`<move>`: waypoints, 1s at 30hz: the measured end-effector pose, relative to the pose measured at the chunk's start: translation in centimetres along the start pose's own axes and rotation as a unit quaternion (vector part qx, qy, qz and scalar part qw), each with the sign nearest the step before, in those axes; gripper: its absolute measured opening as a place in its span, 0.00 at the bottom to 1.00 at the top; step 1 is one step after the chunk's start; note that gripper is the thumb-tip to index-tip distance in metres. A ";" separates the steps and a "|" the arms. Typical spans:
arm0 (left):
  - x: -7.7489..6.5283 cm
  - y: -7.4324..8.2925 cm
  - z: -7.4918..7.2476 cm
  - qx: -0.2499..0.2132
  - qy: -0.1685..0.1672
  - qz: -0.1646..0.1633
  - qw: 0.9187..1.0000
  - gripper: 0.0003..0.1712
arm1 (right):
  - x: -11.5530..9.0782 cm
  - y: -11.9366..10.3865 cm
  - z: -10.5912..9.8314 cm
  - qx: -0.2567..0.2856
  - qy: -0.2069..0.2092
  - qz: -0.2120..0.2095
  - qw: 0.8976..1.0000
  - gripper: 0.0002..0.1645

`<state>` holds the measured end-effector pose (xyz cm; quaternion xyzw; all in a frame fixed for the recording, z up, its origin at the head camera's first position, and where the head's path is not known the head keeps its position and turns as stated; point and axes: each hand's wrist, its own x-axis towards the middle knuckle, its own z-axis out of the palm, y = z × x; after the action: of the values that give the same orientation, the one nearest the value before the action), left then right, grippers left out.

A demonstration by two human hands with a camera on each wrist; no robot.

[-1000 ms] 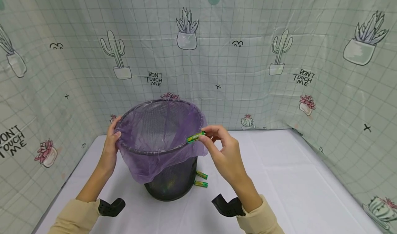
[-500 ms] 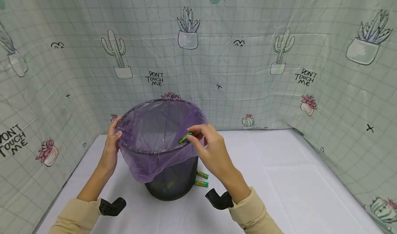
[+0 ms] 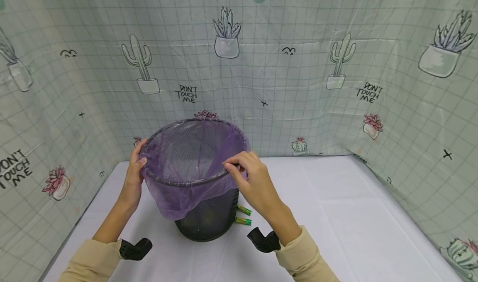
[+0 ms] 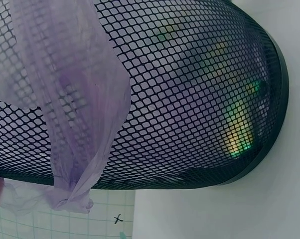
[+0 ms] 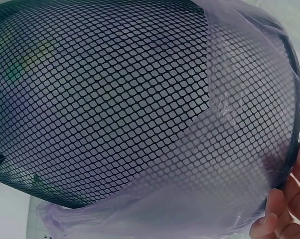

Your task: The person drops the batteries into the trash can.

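Note:
A black mesh wastebasket stands on the table, its rim lined with a purple plastic bag that folds down outside. My left hand grips the rim on the left side, thumb over the top edge. At the right side of the rim is my right hand, thumb and index fingertips close together, no battery visible between them. Two green batteries lie on the table beside the basket's base. Through the mesh in the left wrist view, a blurred green-yellow battery shows near the bottom.
A white cloth covers the table. Behind and on both sides hangs a grid-patterned curtain with cactus prints. Black wrist cameras sit on both sleeves.
My right hand has moved left to the rim, and the battery it pinched is out of its fingers and out of sight. My left hand has stayed on the rim.

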<state>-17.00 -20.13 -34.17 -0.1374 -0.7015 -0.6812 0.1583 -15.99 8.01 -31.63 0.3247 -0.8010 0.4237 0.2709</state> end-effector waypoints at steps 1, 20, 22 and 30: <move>0.0 0.0 0.0 -0.002 0.000 0.001 1.000 0.33 | 0.0 0.0 0.0 0.001 0.000 0.000 1.000 0.07; -0.1 0.2 0.1 0.003 0.000 -0.012 1.000 0.34 | -4.4 4.9 -0.5 0.100 0.089 0.195 0.972 0.08; -0.1 0.2 0.1 0.003 -0.001 -0.012 1.000 0.34 | -5.0 5.5 -0.3 0.088 0.075 0.219 0.969 0.08; -0.1 0.3 0.1 0.003 -0.001 -0.013 1.000 0.33 | -6.8 8.1 0.8 0.082 0.014 0.303 0.949 0.07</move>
<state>-16.84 -20.00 -33.96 -0.1286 -0.7053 -0.6811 0.1489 -17.80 12.76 -40.94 0.0816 -0.8200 0.5550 0.1136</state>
